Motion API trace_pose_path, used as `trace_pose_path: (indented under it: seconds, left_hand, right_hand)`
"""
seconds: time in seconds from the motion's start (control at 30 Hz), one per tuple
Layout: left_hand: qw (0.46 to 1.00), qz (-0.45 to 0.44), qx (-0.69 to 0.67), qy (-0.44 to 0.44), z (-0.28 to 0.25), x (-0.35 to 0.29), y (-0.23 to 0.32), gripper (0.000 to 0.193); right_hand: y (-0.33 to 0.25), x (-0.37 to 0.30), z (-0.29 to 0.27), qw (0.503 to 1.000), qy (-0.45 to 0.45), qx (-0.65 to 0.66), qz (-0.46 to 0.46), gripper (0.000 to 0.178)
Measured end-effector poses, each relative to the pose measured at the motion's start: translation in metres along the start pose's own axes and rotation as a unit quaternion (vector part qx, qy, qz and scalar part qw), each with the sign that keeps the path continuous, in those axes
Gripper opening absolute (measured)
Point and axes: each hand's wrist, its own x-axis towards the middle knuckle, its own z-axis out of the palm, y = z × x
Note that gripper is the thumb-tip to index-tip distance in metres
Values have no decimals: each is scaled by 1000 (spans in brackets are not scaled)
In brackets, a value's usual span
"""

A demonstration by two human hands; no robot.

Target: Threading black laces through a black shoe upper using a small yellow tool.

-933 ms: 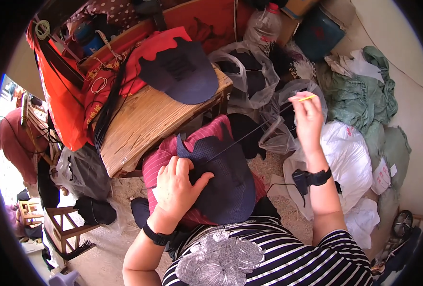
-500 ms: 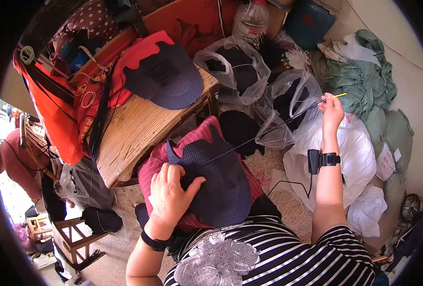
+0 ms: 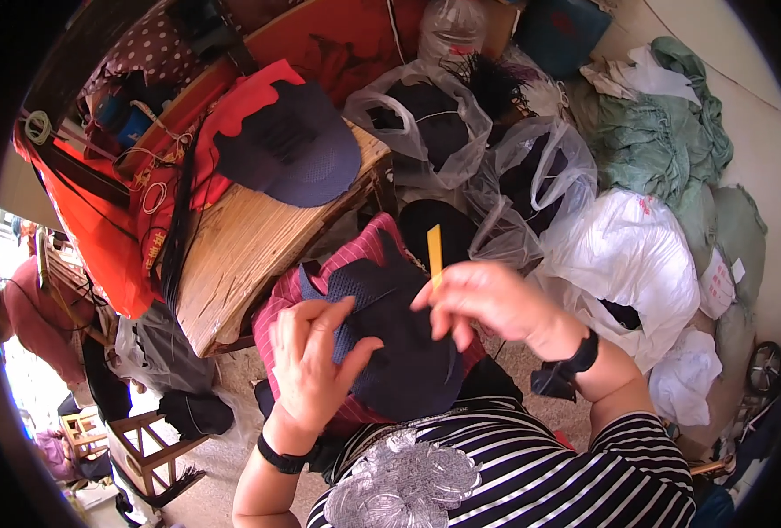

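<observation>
A dark navy woven piece [image 3: 412,352] with a jagged far edge lies over a red pinstriped cloth [image 3: 375,239] on my lap. My left hand [image 3: 313,356] rests on its left side, thumb and fingers apart. Just above its right side is my right hand [image 3: 492,304], somewhat blurred, with its fingertips closed on a thin flat yellow strip [image 3: 434,251] that points away from me. A dark cord [image 3: 380,297] shows faintly across the piece; whether it joins the strip I cannot make out.
A wooden bench [image 3: 250,255] at the left bears a similar navy piece [image 3: 294,150] and red cloth. Clear plastic bags [image 3: 448,123] with dark contents stand ahead. White bags [image 3: 628,255] and green sacking [image 3: 659,132] lie at the right. Another person [image 3: 43,308] sits at the far left.
My right hand has come in from the far right, where it held the dark cord taut, to just above the navy piece. The cord is no longer stretched out. My left hand stays on the piece.
</observation>
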Motion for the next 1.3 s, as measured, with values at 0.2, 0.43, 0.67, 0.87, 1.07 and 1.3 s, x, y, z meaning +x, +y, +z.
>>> trace_pose_path:
  seconds: [0.2,0.43,0.67,0.87,1.07,1.3]
  left_hand:
    - [945,-102,-295,-96,15,-9,-1,27]
    - [756,-183,-625,68,29,-27,-3,11]
    - [921,-141,-353,87,25,-29,-19,9]
    - [988,-10,-143,61,18,-3,-5,26]
    - [997,10,-77,14,28,2,-4,21]
    - [998,-2,-44,-35,21,13,-2,15]
  right_hand:
    - [15,25,56,990,-106,-59,68,30]
    - [15,23,49,862,39,-426,-271,31]
    - [25,38,23,770,101,-519,-358,25]
    - [46,24,45,872,-2,-389,-297,10]
    - [47,36,12,947,145,-262,-117,29]
    - [47,35,17,935,112,-283,-183,36]
